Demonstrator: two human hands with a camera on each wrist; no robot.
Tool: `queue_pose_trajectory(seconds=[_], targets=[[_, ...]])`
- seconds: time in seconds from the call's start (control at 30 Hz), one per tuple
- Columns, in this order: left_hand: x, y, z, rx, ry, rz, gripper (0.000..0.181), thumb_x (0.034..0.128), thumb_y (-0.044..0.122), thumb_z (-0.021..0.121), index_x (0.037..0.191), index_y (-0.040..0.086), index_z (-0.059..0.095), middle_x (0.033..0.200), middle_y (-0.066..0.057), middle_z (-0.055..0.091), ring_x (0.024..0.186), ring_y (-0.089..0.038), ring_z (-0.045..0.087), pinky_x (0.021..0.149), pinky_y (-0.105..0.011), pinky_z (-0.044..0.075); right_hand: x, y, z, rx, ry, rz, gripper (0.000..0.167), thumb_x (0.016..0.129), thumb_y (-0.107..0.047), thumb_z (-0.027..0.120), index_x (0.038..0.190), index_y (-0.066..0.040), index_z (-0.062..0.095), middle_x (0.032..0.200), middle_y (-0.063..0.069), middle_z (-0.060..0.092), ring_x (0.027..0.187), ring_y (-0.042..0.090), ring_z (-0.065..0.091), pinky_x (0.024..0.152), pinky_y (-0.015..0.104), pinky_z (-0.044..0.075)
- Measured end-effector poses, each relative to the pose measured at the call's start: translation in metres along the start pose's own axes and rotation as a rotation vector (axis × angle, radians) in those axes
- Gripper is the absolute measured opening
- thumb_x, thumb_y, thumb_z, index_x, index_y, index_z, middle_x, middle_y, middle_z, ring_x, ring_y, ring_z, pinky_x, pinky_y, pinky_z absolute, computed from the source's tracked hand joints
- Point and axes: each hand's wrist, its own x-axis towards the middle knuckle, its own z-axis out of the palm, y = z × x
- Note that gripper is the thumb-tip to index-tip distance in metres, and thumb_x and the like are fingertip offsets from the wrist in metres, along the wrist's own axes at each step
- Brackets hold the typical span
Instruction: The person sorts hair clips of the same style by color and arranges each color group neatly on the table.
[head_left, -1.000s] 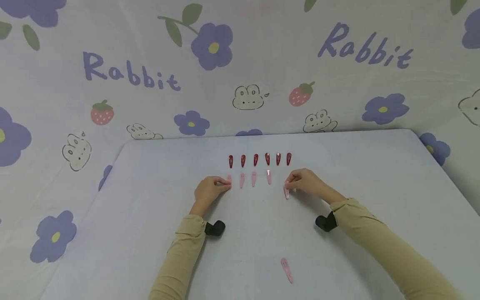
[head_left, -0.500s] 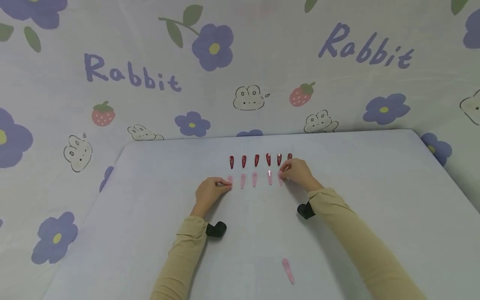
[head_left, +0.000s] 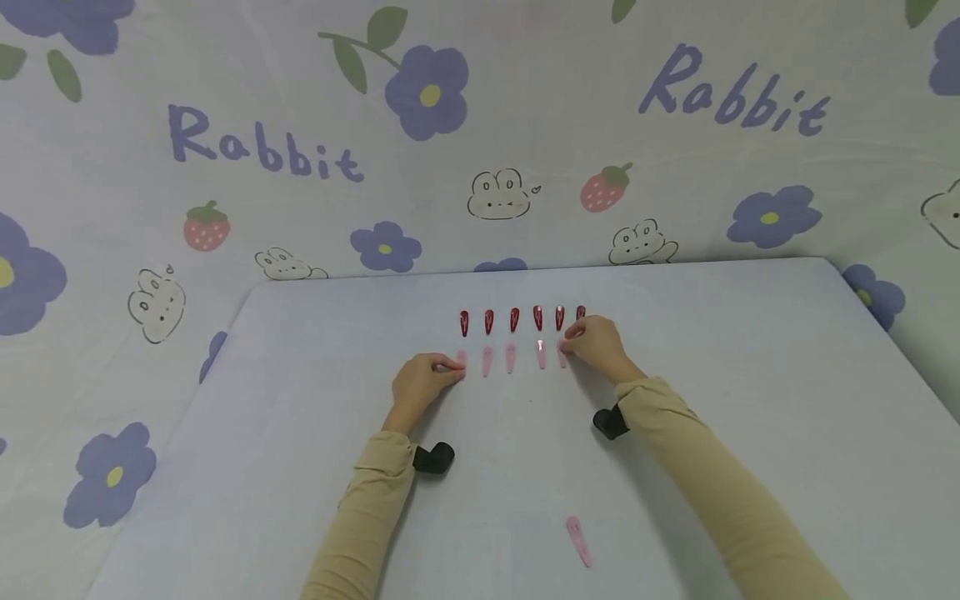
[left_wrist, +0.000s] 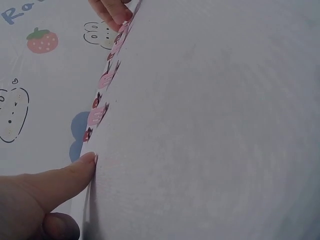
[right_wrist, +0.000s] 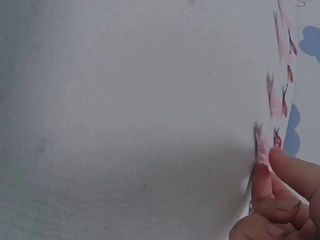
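Note:
Pink snap hair clips form a row on the white table in the head view, below a row of dark red ones. My left hand [head_left: 422, 387] pinches the leftmost pink hair clip [head_left: 462, 357] near its lower end. At the right end of that row, my right hand [head_left: 600, 343] pinches another pink hair clip [head_left: 562, 356] between thumb and finger, also seen as a pink clip [right_wrist: 262, 145] in the right wrist view. In the left wrist view, the fingertips mostly hide the clip they hold.
Several red hair clips [head_left: 514, 319] lie behind the pink row, the rightmost partly hidden by my right hand. One loose pink hair clip [head_left: 578, 542] lies near the front of the table [head_left: 480, 483]. A printed cloth [head_left: 525, 108] hangs behind the table.
My right hand has moved left and away from me, bringing its pink hair clip into line with the pink row. My left hand stays at the leftmost clip.

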Motion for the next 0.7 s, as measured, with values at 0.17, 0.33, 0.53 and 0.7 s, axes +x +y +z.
queue_pose_trajectory(seconds=[0.17, 0.33, 0.53, 0.7], targets=[[0.001, 0.0, 0.001, 0.004, 0.001, 0.004, 0.019, 0.0734, 0.034, 0.073, 0.087, 0.021, 0.074, 0.078, 0.003, 0.062, 0.064, -0.014, 0.047, 0.051, -0.026, 0.033, -0.01, -0.009, -0.004, 0.055, -0.022, -0.039, 0.02, 0.084, -0.012, 0.061, 0.096, 0.005, 0.061, 0.085, 0.014, 0.058, 0.077, 0.024, 0.049, 0.064, 0.033, 0.039], [0.001, 0.0, -0.001, 0.013, 0.009, 0.017, 0.019, 0.073, 0.035, 0.073, 0.086, 0.021, 0.074, 0.068, 0.004, 0.058, 0.059, -0.013, 0.043, 0.048, -0.026, 0.031, -0.028, -0.024, -0.009, 0.075, -0.001, -0.134, 0.016, 0.084, -0.012, 0.059, 0.093, 0.002, 0.062, 0.078, 0.009, 0.055, 0.073, 0.022, 0.046, 0.06, 0.031, 0.037], [0.0, 0.001, -0.003, 0.012, 0.0, 0.016, 0.02, 0.0732, 0.033, 0.073, 0.087, 0.019, 0.074, 0.066, 0.004, 0.057, 0.058, -0.013, 0.042, 0.048, -0.025, 0.03, -0.058, -0.03, -0.018, 0.073, -0.021, -0.197, 0.014, 0.084, -0.011, 0.06, 0.091, 0.001, 0.063, 0.075, 0.005, 0.055, 0.071, 0.021, 0.047, 0.057, 0.029, 0.039], [0.0, 0.0, -0.001, 0.008, 0.001, 0.013, 0.02, 0.0733, 0.034, 0.073, 0.087, 0.019, 0.074, 0.066, 0.004, 0.056, 0.058, -0.013, 0.042, 0.048, -0.025, 0.03, -0.082, -0.025, -0.022, 0.043, -0.031, -0.24, 0.01, 0.083, -0.011, 0.061, 0.089, -0.003, 0.064, 0.07, 0.0, 0.054, 0.061, 0.018, 0.044, 0.052, 0.028, 0.037]])
